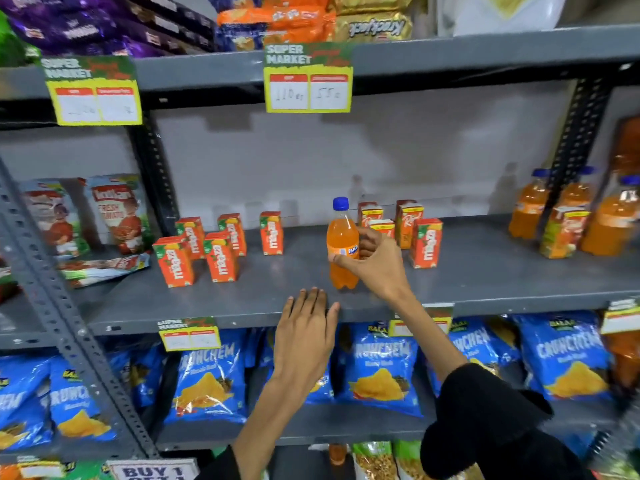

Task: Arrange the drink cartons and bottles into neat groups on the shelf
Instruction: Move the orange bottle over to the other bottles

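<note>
My right hand [375, 263] grips a small orange Fanta bottle [342, 242] with a blue cap, upright near the front middle of the grey shelf [485, 271]. My left hand [306, 327] rests flat on the shelf's front edge, fingers apart, holding nothing. Left of the bottle stand several orange Maaza cartons [220, 258], with one more Maaza carton [426, 242] to its right. Behind my right hand stand Real juice cartons [408, 223], one partly hidden. At the far right are larger orange bottles [607, 223] and a carton [559, 233].
Tomato ketchup pouches [117, 216] stand and lie at the shelf's left end beyond a slotted upright [152, 168]. Blue Crunchem snack bags [207, 379] fill the shelf below. Price tags [308, 81] hang from the shelf above. Bare shelf lies between the Maaza carton and the far-right bottles.
</note>
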Motion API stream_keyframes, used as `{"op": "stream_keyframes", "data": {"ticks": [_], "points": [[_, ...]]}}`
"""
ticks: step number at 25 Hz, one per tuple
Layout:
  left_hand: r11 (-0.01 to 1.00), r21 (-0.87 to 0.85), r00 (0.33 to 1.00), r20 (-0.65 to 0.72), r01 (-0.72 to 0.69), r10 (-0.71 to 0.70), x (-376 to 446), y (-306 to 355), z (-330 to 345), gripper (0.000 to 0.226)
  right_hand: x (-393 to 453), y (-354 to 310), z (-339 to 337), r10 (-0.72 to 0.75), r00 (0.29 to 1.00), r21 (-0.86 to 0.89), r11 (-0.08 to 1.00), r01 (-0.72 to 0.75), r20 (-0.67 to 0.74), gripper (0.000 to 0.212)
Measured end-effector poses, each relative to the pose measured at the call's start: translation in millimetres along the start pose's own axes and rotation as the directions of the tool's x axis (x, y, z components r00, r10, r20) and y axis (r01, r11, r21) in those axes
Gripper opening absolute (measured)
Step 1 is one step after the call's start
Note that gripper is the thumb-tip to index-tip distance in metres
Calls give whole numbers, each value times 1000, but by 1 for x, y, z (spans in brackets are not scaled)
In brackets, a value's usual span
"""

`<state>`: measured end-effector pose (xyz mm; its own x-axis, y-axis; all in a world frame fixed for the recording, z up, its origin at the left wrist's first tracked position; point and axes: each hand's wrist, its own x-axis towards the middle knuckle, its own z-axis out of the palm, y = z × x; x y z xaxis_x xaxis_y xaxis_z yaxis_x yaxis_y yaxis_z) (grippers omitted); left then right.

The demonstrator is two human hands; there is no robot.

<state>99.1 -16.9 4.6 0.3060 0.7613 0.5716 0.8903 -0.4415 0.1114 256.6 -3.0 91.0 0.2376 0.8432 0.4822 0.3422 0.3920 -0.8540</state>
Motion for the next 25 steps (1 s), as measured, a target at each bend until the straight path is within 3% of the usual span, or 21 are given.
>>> {"op": "stream_keyframes", "data": {"ticks": [7, 13, 16, 25], "points": [[998, -59, 997, 74, 17, -12, 29, 117, 18, 75, -2, 29, -157, 25, 985, -44, 998, -33, -173, 52], [994, -101, 996, 83, -29, 37, 48, 203, 26, 60, 17, 72, -268, 52, 958, -113, 990, -87, -281, 44], [992, -85, 990, 92, -98, 105, 52, 229, 37, 62, 26, 92, -298, 62, 944, -154, 981, -117, -325, 39], [991, -66, 984, 131, -113, 121, 57, 231, 63, 84, 53, 115, -306, 76, 943, -294, 939, -177, -324, 53]]}}
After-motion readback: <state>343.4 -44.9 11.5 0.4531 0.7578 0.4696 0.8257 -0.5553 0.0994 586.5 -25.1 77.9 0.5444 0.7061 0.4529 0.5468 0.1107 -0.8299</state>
